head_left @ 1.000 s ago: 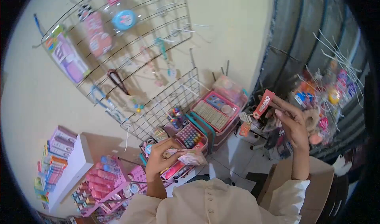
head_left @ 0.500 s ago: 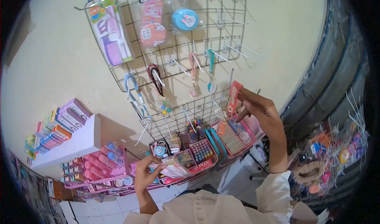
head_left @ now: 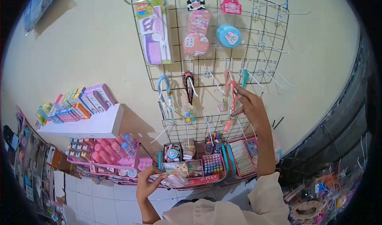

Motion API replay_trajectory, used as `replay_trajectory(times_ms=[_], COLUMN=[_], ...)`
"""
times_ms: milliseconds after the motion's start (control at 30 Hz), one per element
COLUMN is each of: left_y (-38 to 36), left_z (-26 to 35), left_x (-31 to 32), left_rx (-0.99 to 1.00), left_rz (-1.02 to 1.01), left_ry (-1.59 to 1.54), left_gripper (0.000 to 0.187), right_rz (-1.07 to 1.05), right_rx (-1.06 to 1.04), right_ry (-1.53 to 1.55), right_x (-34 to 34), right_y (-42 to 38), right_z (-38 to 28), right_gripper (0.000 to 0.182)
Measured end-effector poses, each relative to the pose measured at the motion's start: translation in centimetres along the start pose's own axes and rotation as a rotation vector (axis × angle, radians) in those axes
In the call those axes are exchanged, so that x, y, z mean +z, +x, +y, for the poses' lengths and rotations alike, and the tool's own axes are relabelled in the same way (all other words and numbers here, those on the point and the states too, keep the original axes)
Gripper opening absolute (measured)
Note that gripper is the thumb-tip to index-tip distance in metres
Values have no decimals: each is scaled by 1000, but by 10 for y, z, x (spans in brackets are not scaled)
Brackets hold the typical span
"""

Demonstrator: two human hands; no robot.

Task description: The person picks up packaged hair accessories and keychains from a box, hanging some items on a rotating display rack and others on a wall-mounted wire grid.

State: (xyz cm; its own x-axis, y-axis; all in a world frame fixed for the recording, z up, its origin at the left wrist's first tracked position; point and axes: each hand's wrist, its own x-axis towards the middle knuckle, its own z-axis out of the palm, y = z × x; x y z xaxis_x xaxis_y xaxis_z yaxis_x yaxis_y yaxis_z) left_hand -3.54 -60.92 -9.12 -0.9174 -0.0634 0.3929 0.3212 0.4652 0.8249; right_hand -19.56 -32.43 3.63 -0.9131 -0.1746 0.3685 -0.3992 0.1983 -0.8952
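My right hand (head_left: 248, 107) pinches a coral-red strap (head_left: 233, 96) with a small charm at its lower end. It is raised to the wire rack (head_left: 179, 66), close beside a hanging pink strap (head_left: 226, 82) and a teal strap (head_left: 245, 78). Lower down, my left hand (head_left: 149, 182) has its fingers closed on a clear plastic packet (head_left: 175, 179), held over the front of a basket (head_left: 207, 180) of small goods. A blue strap (head_left: 163, 84) and a dark strap (head_left: 188, 82) hang further left on the rack.
Packaged combs (head_left: 154, 36) and a blue round case (head_left: 229, 36) hang higher up. A white shelf (head_left: 87, 123) with boxes juts out at left, above pink bottles (head_left: 109, 149). Bare white hooks stick out at right. Bagged goods (head_left: 318, 197) lie at lower right.
The view has turned, so the rack sits further right. My right hand has brought the coral-red strap up beside the hanging pink and teal straps. My left hand still holds the packet.
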Motion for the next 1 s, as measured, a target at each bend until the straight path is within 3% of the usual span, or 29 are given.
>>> replay_trajectory(times_ms=[33, 233, 400, 600, 733, 833, 933, 1000], left_y=[-2, -7, -13, -14, 0, 16, 33, 43], left_z=[0, 9, 6, -1, -7, 1, 12, 23], left_x=[-1, 0, 0, 3, 14, 17, 22, 23], left_rx=[-5, -43, -77, -108, -175, -231, -183, -152], left_rz=[13, 54, 68, 173, 438, 439, 413, 344], left_ry=[14, 32, 43, 62, -187, -197, -293, -250], left_gripper=[11, 10, 10, 11, 12, 12, 12, 11], right_rz=[-20, -18, -11, 142, 200, 450, 354, 77], right_rx=[73, 35, 23, 43, 89, -95, -181, -295], right_ry=[16, 66, 265, 179, 227, 95, 56, 115], right_x=[-1, -6, 1, 13, 20, 26, 40, 51], right_y=[4, 34, 61, 59, 45, 16, -23, -39], right_z=[1, 20, 44, 42, 65, 64, 52, 63], right_gripper=[37, 46, 42, 44, 45, 36, 37, 36])
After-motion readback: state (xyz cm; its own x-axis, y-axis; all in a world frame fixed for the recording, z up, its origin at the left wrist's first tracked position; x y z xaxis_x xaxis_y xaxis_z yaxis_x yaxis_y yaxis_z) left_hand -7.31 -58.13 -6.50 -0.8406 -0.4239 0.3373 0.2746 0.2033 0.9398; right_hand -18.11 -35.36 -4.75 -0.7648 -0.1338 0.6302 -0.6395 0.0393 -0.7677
